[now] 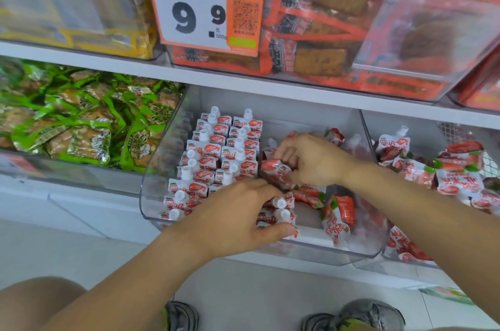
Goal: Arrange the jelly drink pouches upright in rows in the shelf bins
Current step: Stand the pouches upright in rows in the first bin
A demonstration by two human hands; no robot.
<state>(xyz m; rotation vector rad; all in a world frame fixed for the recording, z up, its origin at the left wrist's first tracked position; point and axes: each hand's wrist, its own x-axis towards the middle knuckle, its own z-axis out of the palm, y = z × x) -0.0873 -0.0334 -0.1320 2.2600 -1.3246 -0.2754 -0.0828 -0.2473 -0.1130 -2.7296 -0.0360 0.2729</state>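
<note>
While the left hand (232, 211) grips upright pouches (278, 211) at the bin (151, 184) front, the right hand (305, 160) pinches another pouch (273, 167).

Both bare arms reach forward from below. The left hand (235, 211) lies palm down, knuckles up, thumb stretched out to the right along its lower edge and fingers bent forward, their tips hidden. Just beyond it, the right hand (305, 159) comes in from the right, wrist bent, fingers curled tightly inward in a pinch.
</note>
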